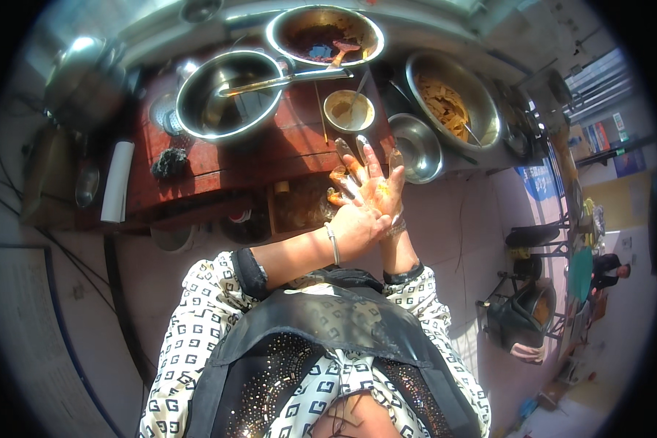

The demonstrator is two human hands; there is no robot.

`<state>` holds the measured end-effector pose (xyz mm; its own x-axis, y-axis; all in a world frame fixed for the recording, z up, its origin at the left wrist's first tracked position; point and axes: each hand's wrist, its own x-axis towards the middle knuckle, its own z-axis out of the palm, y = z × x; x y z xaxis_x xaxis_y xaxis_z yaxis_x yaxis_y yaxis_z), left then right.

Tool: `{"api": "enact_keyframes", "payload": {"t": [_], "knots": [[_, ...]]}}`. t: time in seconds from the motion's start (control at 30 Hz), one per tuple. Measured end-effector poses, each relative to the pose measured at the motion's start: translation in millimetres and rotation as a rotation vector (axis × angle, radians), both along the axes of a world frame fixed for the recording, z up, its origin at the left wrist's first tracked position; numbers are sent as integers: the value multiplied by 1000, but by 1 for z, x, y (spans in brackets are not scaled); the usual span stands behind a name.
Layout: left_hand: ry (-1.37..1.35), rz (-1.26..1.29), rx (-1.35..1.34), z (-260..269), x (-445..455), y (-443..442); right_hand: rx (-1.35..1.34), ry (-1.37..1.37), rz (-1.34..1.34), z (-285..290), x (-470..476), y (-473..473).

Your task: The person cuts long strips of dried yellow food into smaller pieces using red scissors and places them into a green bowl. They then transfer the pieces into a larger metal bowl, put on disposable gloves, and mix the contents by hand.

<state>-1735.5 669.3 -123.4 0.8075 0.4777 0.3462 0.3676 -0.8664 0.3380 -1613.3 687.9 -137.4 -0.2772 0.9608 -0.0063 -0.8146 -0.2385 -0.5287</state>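
My right hand (384, 189) is raised palm up with its fingers spread, in a clear plastic glove smeared with orange-red stains. Across its lower palm and wrist lies my left hand (356, 230), bare, with a bracelet at its wrist; its fingers rest at the gloved hand's base, where the glove is bunched. Whether the left fingers pinch the plastic, I cannot tell. Just beyond the fingertips stands a small bowl (334, 116) of pale paste with a spoon. A metal pot (182, 117) of dark liquid, with a long-handled utensil across its rim, stands on the red wooden table (213, 179).
At the back is a large basin (380, 44) with dark red residue and a spatula. To the right are a metal basin (495, 123) of tan strips and a steel bowl (416, 159). A black scrubber (168, 163) and a white roll (117, 183) lie left. A person (610, 271) sits far right.
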Motion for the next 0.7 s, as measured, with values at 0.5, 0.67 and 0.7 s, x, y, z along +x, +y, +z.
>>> {"api": "enact_keyframes", "payload": {"t": [0.5,0.67,0.7], "knots": [[-350,-302,-457,-23,-7,-26,-13,-79,-303,-1,-7,-6],[-426,-256,-499,-44,-35,-12,-196,-363,-379,-18,14,-16],[-264,-68,-430,-52,-50,-2,-215,-411,-401,-22,23,-20]]}}
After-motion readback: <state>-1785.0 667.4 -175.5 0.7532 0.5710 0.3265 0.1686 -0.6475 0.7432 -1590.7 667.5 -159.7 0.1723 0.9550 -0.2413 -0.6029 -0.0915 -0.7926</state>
